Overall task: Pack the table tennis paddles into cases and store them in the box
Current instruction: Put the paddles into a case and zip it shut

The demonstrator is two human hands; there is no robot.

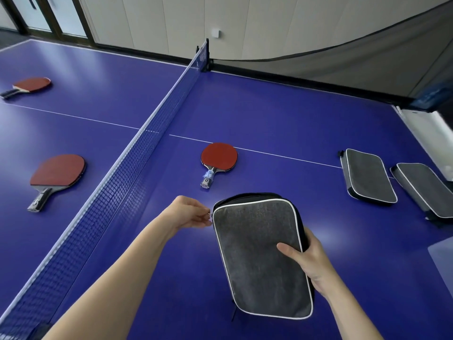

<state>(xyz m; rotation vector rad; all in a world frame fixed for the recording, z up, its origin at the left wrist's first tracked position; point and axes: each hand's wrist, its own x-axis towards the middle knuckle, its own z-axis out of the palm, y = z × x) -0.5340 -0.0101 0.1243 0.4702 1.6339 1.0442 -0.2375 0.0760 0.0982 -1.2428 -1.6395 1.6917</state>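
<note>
The grey case [262, 256] is held just above the blue table [282, 114], the right hand [311, 261] clamped on its edge while the left hand [188, 212] has its fingers [204, 218] pinched on the zipper pull [209, 215]. It looks like the zipping step; whether a paddle is inside, I can't tell. Next comes the nearest red paddle [219, 158], with two spare cases [367, 176] lying off to the right.

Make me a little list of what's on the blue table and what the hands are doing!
paddles: three red ones, one on the near side of the net, two beyond it
cases: three grey, one held, two lying at right
left hand: pinching the zip pull at the held case's corner
right hand: gripping the held case's side
table: blue, white lines
</note>
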